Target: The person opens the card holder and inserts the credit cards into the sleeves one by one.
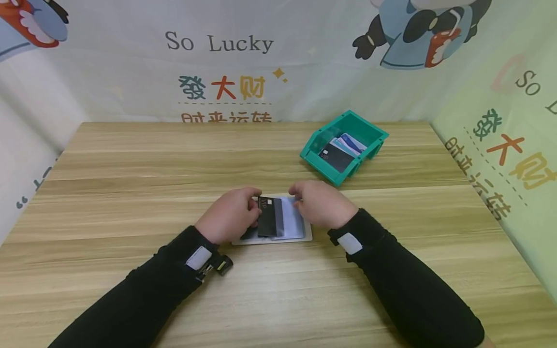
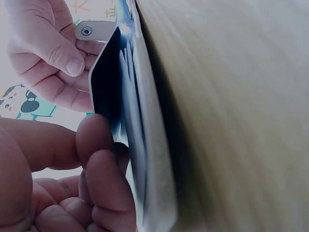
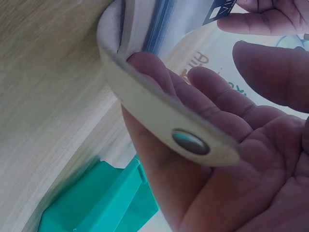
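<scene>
A card holder with a pale cover (image 1: 308, 232) lies spread on the table, its clear sleeves (image 1: 292, 217) facing up. My left hand (image 1: 230, 212) pinches the left edge of a black VIP card (image 1: 267, 216) between thumb and index finger. The card stands tilted over the sleeves, a clear sleeve showing along its right side. At the holder's right edge is my right hand (image 1: 324, 200). In the right wrist view its fingers (image 3: 159, 159) lie behind the cover's strap (image 3: 145, 96), which has a metal snap, and the thumb stands apart from it.
A green bin (image 1: 322, 164) with several cards (image 1: 337, 154) inside stands behind my right hand, on the wooden table (image 1: 152, 164). Printed cloth (image 1: 304, 58) hangs at the back and along both sides.
</scene>
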A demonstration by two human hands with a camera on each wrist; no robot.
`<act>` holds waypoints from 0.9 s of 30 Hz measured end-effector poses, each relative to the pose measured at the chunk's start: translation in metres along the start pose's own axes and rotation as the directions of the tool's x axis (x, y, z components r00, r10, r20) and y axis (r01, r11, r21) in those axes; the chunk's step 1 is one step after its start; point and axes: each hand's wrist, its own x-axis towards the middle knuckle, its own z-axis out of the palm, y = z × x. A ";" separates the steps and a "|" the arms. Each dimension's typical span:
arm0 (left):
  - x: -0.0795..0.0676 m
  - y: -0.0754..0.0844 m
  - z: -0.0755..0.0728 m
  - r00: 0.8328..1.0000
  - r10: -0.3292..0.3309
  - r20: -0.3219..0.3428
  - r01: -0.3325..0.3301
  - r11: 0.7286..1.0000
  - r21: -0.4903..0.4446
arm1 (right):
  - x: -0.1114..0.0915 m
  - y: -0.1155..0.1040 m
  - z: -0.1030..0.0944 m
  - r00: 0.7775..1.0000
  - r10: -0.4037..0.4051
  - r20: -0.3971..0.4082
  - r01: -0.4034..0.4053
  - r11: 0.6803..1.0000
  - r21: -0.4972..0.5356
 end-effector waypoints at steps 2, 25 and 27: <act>0.001 0.000 0.000 1.000 0.012 0.002 -0.012 1.000 0.015 | 0.000 0.000 0.000 1.000 0.000 0.000 0.000 1.000 -0.002; 0.012 0.010 0.006 0.995 0.098 0.029 -0.101 0.982 0.156 | -0.001 0.001 0.002 0.999 -0.039 -0.027 0.038 0.999 -0.038; 0.013 0.010 0.006 0.994 0.102 0.031 -0.105 0.981 0.162 | -0.001 0.001 0.001 0.999 -0.040 -0.028 0.039 0.999 -0.037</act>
